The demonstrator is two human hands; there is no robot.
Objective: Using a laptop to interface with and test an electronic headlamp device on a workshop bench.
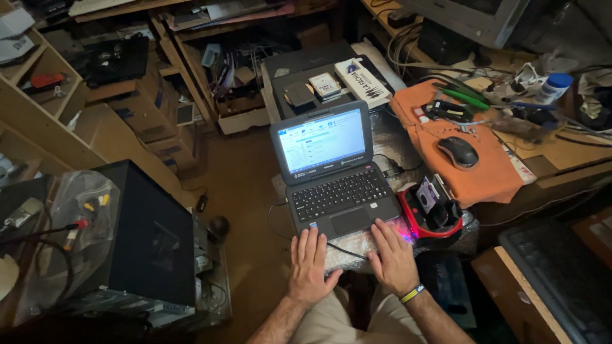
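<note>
Black mouse (458, 151) sitting on an orange cloth (475, 175), black computer tower (150, 236) on the left, red-and-black gadget (430, 211) nearby.

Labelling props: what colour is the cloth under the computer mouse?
Orange; the cloth under the dark computer mouse shows best in the head view.

Bare forearms, khaki trousers (331, 322), a wristband (412, 293) (yellow and dark) on the right.

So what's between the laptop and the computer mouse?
In the head view, a black cable on bubble wrap, then the orange cloth's edge, lie between laptop and mouse.
</note>
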